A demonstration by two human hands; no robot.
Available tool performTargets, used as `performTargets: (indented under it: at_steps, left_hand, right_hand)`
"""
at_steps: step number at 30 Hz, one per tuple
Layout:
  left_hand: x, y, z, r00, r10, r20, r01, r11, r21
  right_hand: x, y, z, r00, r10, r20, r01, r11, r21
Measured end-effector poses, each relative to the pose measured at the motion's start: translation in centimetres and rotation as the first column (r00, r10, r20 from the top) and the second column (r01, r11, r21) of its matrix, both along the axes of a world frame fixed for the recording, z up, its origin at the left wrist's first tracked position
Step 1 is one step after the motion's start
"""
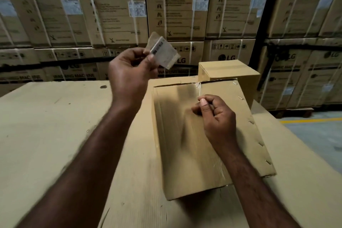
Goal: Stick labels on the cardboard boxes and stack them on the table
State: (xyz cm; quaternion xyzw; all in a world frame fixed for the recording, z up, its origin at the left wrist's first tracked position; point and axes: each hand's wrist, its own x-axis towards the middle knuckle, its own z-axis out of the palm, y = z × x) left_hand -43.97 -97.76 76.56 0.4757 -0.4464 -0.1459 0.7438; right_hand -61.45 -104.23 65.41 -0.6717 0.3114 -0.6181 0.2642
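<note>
Above the table (46,126), chest-high: left hand (129,72) is raised, fingers curled, thumb and forefinger pinching the lower-left corner of a label (162,52). The label is white with a dark printed strip and has a brownish sheet behind it, sticking out at the top and right. It's tilted and blurred, so the print is unreadable.

Right hand (216,114) is lower, over the top face of the cardboard box (185,153). Fingers are curled in, thumb tip pressed against the forefinger. Can't tell whether anything small sits in that pinch, or whether the hand actually touches the box.

Hands are well apart, left up and to the left, right down on the box side.

The box lies flat on the table, right of centre, long side running away from the camera. It has clear tape (198,85) at the far seam and a row of staples (260,143) along its right edge. The label is in the air beyond the box's far-left corner, not touching it.

A smaller box (227,72) stands on the table just behind the big one, at its far-right corner.

Background: a wall of strapped LG washing-machine cartons (175,5), and a yellow floor line (314,120) at right.
</note>
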Motion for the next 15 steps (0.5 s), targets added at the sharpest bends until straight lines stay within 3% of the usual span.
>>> performTargets:
  at_steps: [3,5,7,8,10,12,15]
  left_hand:
    - [-0.1,-4.7,-1.6,0.954,0.217,0.206,-0.219,0.976,-0.011]
    - [-0.3,-7.0,-3.1,0.833,0.331,0.444,-0.385,0.922,0.036]
    - [-0.4,-8.2,-3.9,0.723,0.350,0.596,-0.493,0.865,0.091]
    - [-0.3,-8.4,-3.9,0.692,0.356,0.627,-0.533,0.839,0.112]
    - [0.1,-8.5,-3.7,0.654,0.371,0.659,-0.594,0.792,0.144]
    - [0.3,-8.5,-3.6,0.640,0.377,0.669,-0.614,0.775,0.150]
    - [-0.5,-8.5,-3.3,0.625,0.383,0.680,-0.620,0.773,0.134]
  right_hand:
    - [0.0,-0.1,-0.1,0.996,-0.006,-0.087,0.005,1.000,-0.022]
    - [-0.2,0.1,-0.1,0.984,-0.010,-0.178,-0.003,0.997,-0.076]
    - [-0.7,1.0,-0.2,0.931,-0.005,-0.364,-0.039,0.993,-0.114]
    - [-1.1,1.8,-0.7,0.863,-0.027,-0.504,-0.045,0.991,-0.129]
    - [-1.8,4.1,-2.1,0.640,-0.159,-0.752,-0.006,0.977,-0.212]
    - [-2.3,6.8,-3.4,0.447,-0.255,-0.857,0.003,0.959,-0.284]
    - [-1.9,8.5,-3.1,0.357,-0.275,-0.893,0.059,0.960,-0.272]
